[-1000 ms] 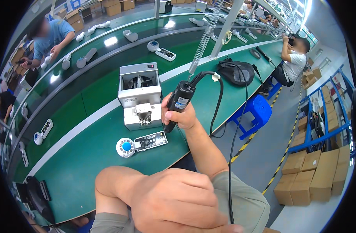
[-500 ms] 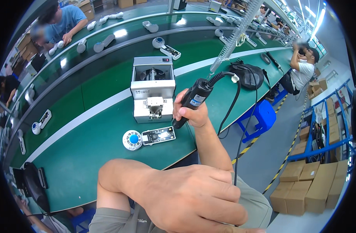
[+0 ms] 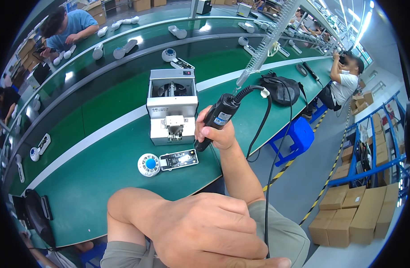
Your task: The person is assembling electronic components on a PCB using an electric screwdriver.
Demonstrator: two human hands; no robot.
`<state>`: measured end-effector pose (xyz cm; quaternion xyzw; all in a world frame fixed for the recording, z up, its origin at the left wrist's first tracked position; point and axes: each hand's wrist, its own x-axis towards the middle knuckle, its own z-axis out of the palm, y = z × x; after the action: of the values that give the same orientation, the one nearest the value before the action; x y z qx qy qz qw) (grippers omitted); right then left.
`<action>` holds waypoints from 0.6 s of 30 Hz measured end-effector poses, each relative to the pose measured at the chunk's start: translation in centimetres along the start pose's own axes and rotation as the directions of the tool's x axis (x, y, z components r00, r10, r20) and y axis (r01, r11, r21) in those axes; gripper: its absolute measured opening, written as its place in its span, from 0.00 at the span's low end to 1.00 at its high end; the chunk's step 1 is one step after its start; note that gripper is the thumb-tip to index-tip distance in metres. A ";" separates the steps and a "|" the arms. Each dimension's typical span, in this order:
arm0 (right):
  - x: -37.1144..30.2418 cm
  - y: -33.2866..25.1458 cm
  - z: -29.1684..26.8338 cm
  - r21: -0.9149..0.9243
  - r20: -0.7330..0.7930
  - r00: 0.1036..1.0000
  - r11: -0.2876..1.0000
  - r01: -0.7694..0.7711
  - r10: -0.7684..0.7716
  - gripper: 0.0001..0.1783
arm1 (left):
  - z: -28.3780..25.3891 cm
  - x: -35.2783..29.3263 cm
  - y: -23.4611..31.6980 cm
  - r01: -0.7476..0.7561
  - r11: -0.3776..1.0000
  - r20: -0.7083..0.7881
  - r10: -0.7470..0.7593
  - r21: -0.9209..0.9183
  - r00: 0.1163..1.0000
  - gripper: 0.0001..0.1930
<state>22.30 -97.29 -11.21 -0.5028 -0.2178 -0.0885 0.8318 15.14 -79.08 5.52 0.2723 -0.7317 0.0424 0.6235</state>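
My right hand (image 3: 216, 131) is wrapped round a black electric screwdriver (image 3: 221, 112), tilted with its lower end near the screw feeder and the opened device. A cable leaves its top beside a coiled spring. On the green bench lies a white device with a round, blue-centred head (image 3: 149, 165) and an opened handle showing a circuit board (image 3: 179, 160). Just behind it stands a silver screw feeder (image 3: 172, 109). My left hand (image 3: 209, 230) is close in front of me, back upward, fingers reaching right, nothing visible in it; its palm side is hidden.
Behind the bench runs a green conveyor (image 3: 102, 96) carrying several similar white devices. A black bag (image 3: 281, 90) rests at the right, with a blue stool (image 3: 298, 136) beside the bench. Cardboard boxes (image 3: 339, 219) are stacked near a blue rack. Co-workers sit at far left and far right.
The whole view has shifted slightly. My left hand has moved a little to the left and downward. The screwdriver remains in my right hand, its lower end near the device's handle.
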 end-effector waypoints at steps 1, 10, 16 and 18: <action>0.0 0.0 -0.1 -0.001 0.001 1.000 1.000 0.004 -0.004 0.18 | -0.1 0.2 0.1 0.018 1.000 0.010 -0.018 -0.001 1.000 0.08; 0.1 0.0 0.1 -0.001 0.003 1.000 1.000 0.016 -0.016 0.18 | 1.0 -1.5 -1.1 0.011 0.982 -0.096 -0.030 -0.191 0.995 0.11; 0.0 0.0 0.1 -0.003 -0.007 1.000 1.000 0.019 -0.019 0.18 | -0.3 -0.2 -0.1 0.019 0.994 -0.076 -0.027 -0.106 0.997 0.05; 0.0 -0.2 0.0 -0.011 -0.011 1.000 1.000 0.024 -0.024 0.18 | -0.7 -0.1 0.0 0.015 0.995 -0.034 -0.019 -0.096 0.999 0.07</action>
<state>22.27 -97.41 -11.08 -0.5042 -0.2189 -0.1023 0.8291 15.73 -78.76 5.60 0.2477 -0.7197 0.0067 0.6486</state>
